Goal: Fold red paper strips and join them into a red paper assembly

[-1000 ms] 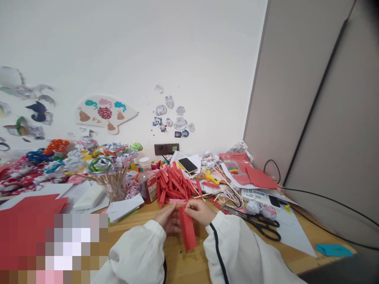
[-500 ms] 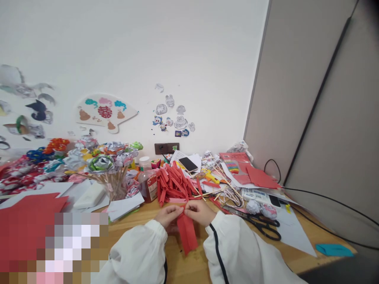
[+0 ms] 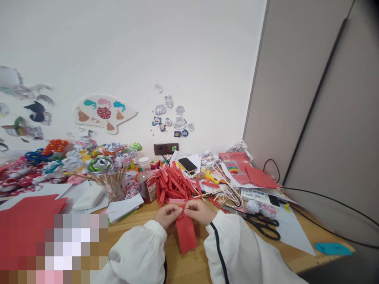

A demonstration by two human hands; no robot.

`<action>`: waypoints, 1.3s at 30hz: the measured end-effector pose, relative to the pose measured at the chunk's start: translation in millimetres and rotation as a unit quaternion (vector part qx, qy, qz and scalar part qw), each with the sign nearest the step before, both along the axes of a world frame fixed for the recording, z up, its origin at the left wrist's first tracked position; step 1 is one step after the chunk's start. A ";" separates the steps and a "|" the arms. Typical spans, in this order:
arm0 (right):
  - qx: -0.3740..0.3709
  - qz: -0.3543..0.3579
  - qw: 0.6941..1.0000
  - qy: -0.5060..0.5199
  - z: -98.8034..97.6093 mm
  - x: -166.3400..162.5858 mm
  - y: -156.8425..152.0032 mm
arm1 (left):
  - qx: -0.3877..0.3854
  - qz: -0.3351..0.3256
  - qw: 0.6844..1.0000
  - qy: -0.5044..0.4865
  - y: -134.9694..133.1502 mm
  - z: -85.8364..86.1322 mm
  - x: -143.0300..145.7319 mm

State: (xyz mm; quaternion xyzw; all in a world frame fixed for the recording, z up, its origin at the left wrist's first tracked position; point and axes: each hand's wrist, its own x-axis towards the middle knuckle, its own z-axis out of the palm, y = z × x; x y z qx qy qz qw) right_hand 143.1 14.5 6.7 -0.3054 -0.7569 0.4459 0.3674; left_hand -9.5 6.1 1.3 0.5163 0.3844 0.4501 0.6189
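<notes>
The left hand (image 3: 166,216) and right hand (image 3: 201,212) both pinch the upper end of a red paper strip (image 3: 187,236), which extends over the worktop (image 3: 126,225) near the heaped red strips (image 3: 171,183) and could tear or crease crookedly if tugged unevenly.

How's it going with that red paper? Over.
Left hand, right hand both pinching red paper strip at upper end. Pile of red strips just beyond. Scissors off right.
</notes>
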 end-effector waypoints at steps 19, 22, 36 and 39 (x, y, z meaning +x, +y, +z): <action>0.023 -0.017 0.999 -0.019 -3.6 -1.3 0.7 | 0.230 0.099 0.943 0.220 -14.3 14.1 4.9; 0.014 -0.009 1.000 -0.015 -5.7 -1.6 1.7 | 0.247 0.120 0.933 0.232 -12.8 13.5 3.0; -0.085 -0.034 0.996 -0.017 -6.8 9.6 12.7 | 0.068 0.134 0.986 0.065 3.5 8.0 -8.2; -0.105 -0.072 0.991 0.032 -5.6 13.6 18.2 | 0.024 0.111 0.992 0.055 3.9 4.9 -7.3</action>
